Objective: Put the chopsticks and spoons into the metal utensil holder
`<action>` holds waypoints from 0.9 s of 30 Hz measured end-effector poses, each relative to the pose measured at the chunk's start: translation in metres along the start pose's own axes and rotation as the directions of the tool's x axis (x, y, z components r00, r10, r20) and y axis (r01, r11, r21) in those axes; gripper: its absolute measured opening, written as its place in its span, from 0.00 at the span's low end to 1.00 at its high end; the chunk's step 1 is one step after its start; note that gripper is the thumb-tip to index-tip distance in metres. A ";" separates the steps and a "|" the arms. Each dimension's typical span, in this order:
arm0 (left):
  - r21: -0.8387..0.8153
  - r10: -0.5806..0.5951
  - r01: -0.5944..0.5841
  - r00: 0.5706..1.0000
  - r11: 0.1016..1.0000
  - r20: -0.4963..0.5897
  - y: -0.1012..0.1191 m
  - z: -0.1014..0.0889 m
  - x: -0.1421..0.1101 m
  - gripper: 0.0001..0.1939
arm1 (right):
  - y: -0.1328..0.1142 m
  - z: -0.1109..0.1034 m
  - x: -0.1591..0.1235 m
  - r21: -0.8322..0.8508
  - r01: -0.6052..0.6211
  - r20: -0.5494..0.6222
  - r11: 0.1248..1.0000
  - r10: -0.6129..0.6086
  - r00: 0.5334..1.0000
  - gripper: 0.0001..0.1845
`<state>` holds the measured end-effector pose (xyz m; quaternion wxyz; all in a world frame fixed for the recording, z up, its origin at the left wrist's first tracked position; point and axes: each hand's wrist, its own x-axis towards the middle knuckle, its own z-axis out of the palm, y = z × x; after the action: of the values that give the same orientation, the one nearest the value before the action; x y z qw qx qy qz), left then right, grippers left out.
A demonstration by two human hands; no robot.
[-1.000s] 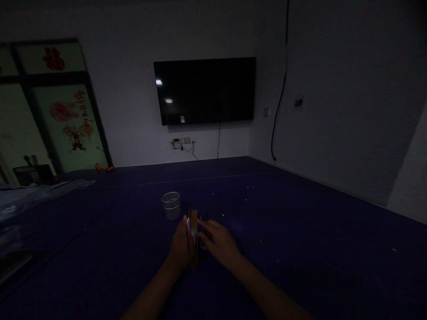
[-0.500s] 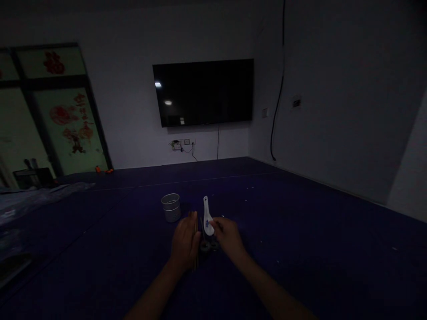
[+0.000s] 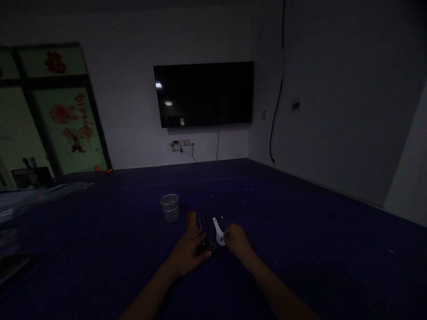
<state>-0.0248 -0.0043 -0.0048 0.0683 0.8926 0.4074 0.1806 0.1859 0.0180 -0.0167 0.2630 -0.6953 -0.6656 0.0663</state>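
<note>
My left hand (image 3: pixel 187 252) lies palm down with its fingers spread, reaching over the lower part of a bundle of wooden chopsticks (image 3: pixel 191 220) and a thin dark-handled utensil. Beside its thumb lies a dark metal spoon (image 3: pixel 212 246), its handle pointing away from me. My right hand (image 3: pixel 236 239) is closed at the bowl edge of a white soup spoon (image 3: pixel 219 232) with a blue mark; the fingertips are mostly hidden. Behind the chopsticks, to the left, a grey metal cup (image 3: pixel 170 209) stands upright.
Everything rests on a dark blue covered surface (image 3: pixel 133 231) with small white scraps about. Clear plastic sheeting (image 3: pixel 43 195) lies at the left. A black television (image 3: pixel 207 94) hangs on the far wall. A dark cable (image 3: pixel 277 111) runs down near the corner.
The white spoon has moved right and towards me with my right hand. My left hand has gone from edge-on beside the chopsticks to flat and spread over them; the chopsticks now lie fanned side by side.
</note>
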 end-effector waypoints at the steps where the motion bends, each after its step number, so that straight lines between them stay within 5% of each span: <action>1: -0.004 -0.004 0.004 1.000 1.000 0.006 0.000 0.000 0.000 0.34 | 0.000 0.002 0.000 -0.007 0.000 0.006 1.000 0.000 1.000 0.10; 12: -0.011 -0.060 0.060 0.998 0.998 -0.013 0.003 -0.005 0.001 0.31 | -0.007 0.010 -0.008 -0.014 0.055 0.055 0.998 -0.054 0.997 0.07; 21: 0.000 -0.075 0.075 0.997 0.997 -0.021 0.001 -0.003 0.000 0.29 | -0.017 -0.006 -0.016 -0.036 0.084 0.030 0.996 -0.082 0.996 0.16; 27: 0.036 -0.118 0.118 0.993 0.992 -0.006 -0.004 -0.008 -0.002 0.29 | -0.019 -0.022 -0.018 0.132 0.346 0.081 0.929 -0.358 0.930 0.20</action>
<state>-0.0316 -0.0036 0.0007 0.0620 0.8677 0.4627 0.1705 0.1768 -0.0057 0.0062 0.2756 -0.5438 -0.7873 0.0923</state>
